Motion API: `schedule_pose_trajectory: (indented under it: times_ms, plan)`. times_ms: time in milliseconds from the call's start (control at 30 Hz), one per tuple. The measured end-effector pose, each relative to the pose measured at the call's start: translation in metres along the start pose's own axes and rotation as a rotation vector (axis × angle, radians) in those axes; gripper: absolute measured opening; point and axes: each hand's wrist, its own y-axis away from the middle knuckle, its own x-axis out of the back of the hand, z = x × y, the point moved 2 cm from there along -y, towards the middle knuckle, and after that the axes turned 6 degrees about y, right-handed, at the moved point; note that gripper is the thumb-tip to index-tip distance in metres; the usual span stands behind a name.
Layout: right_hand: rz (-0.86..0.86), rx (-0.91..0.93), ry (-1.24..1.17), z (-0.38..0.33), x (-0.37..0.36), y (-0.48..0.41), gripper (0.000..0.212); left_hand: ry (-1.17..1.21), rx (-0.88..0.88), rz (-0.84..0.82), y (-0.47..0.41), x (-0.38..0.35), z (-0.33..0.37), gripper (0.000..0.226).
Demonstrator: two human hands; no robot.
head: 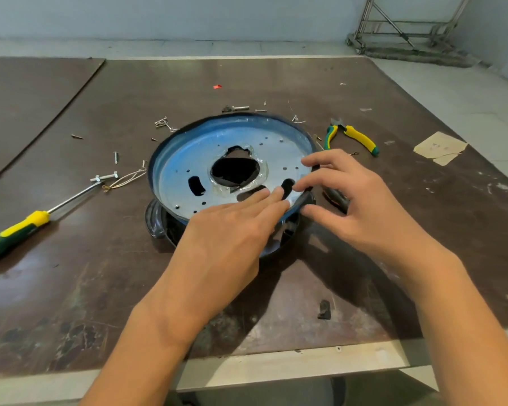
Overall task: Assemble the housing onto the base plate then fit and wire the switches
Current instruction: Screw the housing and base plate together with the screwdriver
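Observation:
A round blue base plate (185, 159) with a big ragged centre hole and several small holes lies tilted on top of a black housing (159, 221) in the middle of the table. My left hand (229, 230) lies flat on the plate's near part, fingers straight and pointing toward its right rim. My right hand (352, 200) is at the plate's right rim, fingers spread, thumb under the edge and fingertips over it. Whether it pinches the rim is unclear. A small black part (324, 309) lies on the table near me.
A yellow-green screwdriver (21, 230) lies at the left, yellow-green pliers (355, 136) at the right. Bolts (104, 177), screws and thin wire (126, 178) are scattered left of and behind the plate. A paper scrap (439, 146) sits far right. The table's front edge (276, 367) is close.

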Motion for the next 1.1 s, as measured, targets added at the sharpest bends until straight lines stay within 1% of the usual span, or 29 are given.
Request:
schedule_pose_trajectory:
  times_ms: [100, 133, 167, 267, 400, 567, 667, 733, 833, 967, 1100]
  plan:
    - [0.010, 0.003, 0.041, 0.002, -0.002, 0.000, 0.021, -0.020, 0.013, 0.013, 0.000, -0.010, 0.007, 0.090]
    - [0.010, 0.003, 0.047, 0.003, -0.002, 0.000, 0.020, -0.043, 0.031, 0.020, 0.000, -0.012, 0.008, 0.097]
    - [0.011, 0.002, 0.052, 0.003, -0.001, 0.001, 0.019, -0.070, 0.039, 0.033, -0.001, -0.013, 0.008, 0.099]
    - [0.018, 0.000, 0.064, 0.004, 0.000, 0.003, 0.016, -0.093, 0.031, 0.050, -0.002, -0.015, 0.006, 0.095]
    - [0.014, 0.002, 0.063, 0.005, -0.002, 0.003, 0.015, -0.052, 0.006, 0.029, -0.001, -0.015, 0.006, 0.085]
    - [0.004, -0.014, 0.062, 0.007, -0.002, 0.004, 0.013, -0.017, -0.012, -0.010, -0.002, -0.014, 0.006, 0.057]
    - [-0.053, -0.040, 0.083, 0.009, -0.006, 0.004, 0.014, 0.008, -0.009, -0.037, -0.002, -0.016, 0.007, 0.047]
    - [-0.110, -0.065, 0.091, 0.011, -0.008, 0.004, 0.015, 0.020, -0.010, -0.055, -0.001, -0.019, 0.008, 0.047]
    - [-0.162, -0.095, 0.081, 0.013, -0.010, 0.004, 0.021, -0.008, -0.002, -0.087, 0.000, -0.022, 0.009, 0.057]
    - [-0.158, -0.113, 0.049, 0.013, -0.010, 0.003, 0.025, -0.070, 0.004, -0.131, 0.002, -0.025, 0.012, 0.055]
    - [-0.149, -0.105, 0.013, 0.015, -0.010, 0.003, 0.022, -0.137, 0.017, -0.138, 0.001, -0.019, 0.020, 0.061]
